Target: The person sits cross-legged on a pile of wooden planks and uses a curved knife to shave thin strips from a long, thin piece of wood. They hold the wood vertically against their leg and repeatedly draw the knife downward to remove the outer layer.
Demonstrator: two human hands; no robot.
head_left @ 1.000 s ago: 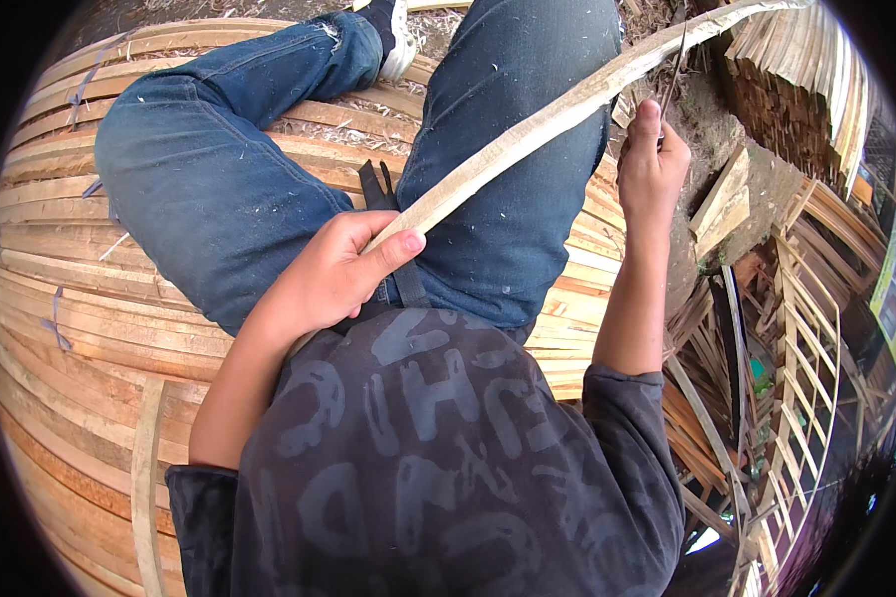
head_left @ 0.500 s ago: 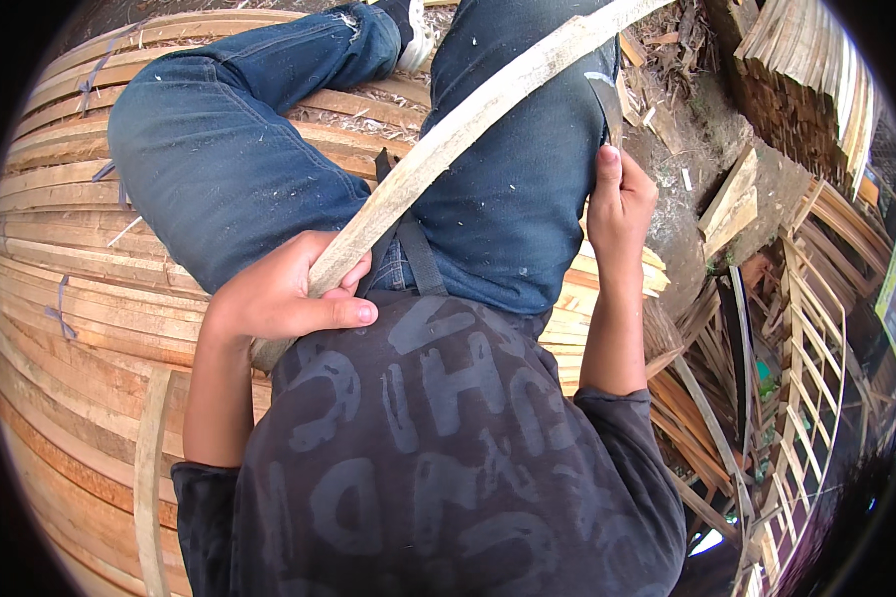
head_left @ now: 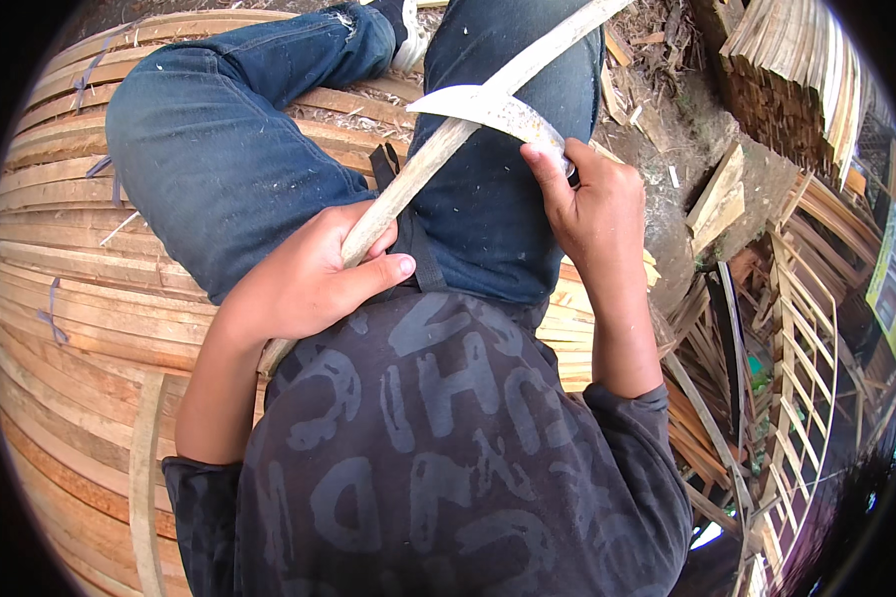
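My left hand [head_left: 314, 264] is closed around the lower part of a long pale wooden strip [head_left: 423, 164], its thumb lying along the near side. The strip slants up across my right thigh, and its lower end shows by my left wrist. In my right hand [head_left: 599, 204] is a sickle [head_left: 493, 109] with a curved, light metal blade. Its blade lies across the strip above my left hand, with the tip pointing left. Most of the sickle's handle is hidden inside my fingers.
Bundled wooden strips [head_left: 90, 269] tied with cord lie under and left of my legs. At the far right stands a stack of thin boards [head_left: 791, 75]. A wood block [head_left: 717, 199], loose offcuts and a slatted wooden frame [head_left: 801, 398] lie to the right.
My right hand has moved inward and turned, bringing the sickle blade from beside my right knee onto the strip. The strip has shifted slightly and now looks narrower.
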